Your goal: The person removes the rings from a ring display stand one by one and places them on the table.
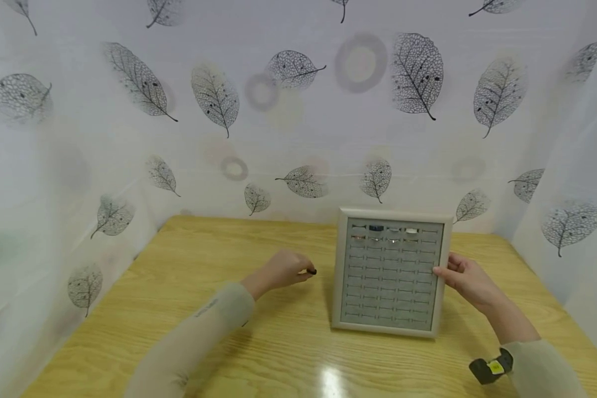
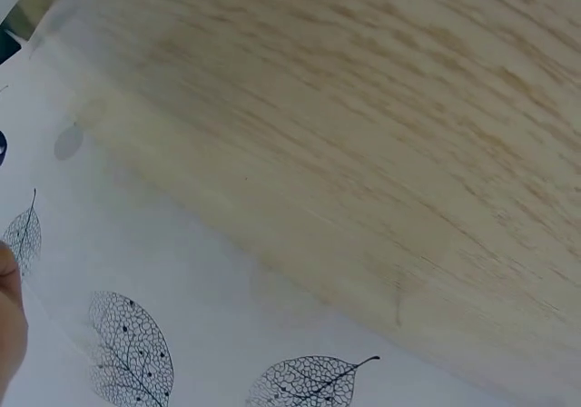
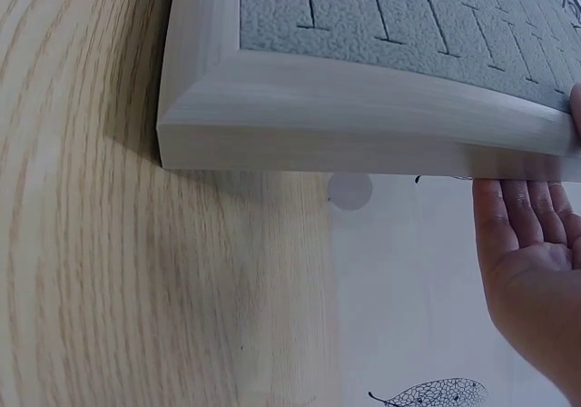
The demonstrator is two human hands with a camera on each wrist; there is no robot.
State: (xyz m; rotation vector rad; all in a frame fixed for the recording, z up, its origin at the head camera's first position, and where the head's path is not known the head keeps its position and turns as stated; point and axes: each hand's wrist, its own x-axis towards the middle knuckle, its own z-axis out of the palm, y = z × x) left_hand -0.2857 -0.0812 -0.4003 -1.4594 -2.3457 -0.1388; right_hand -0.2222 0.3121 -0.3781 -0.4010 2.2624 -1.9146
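A black wrist mount (image 1: 490,369) sits nearest, at the right sleeve. Beyond it, the right hand (image 1: 470,283) grips the right side of a pale-framed ring display board (image 1: 340,271) — thumb in front, fingers behind. The left hand (image 1: 281,270) pinches a small dark piece (image 1: 312,271), likely a ring, just beside the board's left edge but apart from it, about level with mid-height. So the board lies between the hands, rightward of the left one, its long axis running bottom to top; the right hand is nearer — already touching. Farther up the panel, rings (image 1: 376,228) fill slots in the top two rows.
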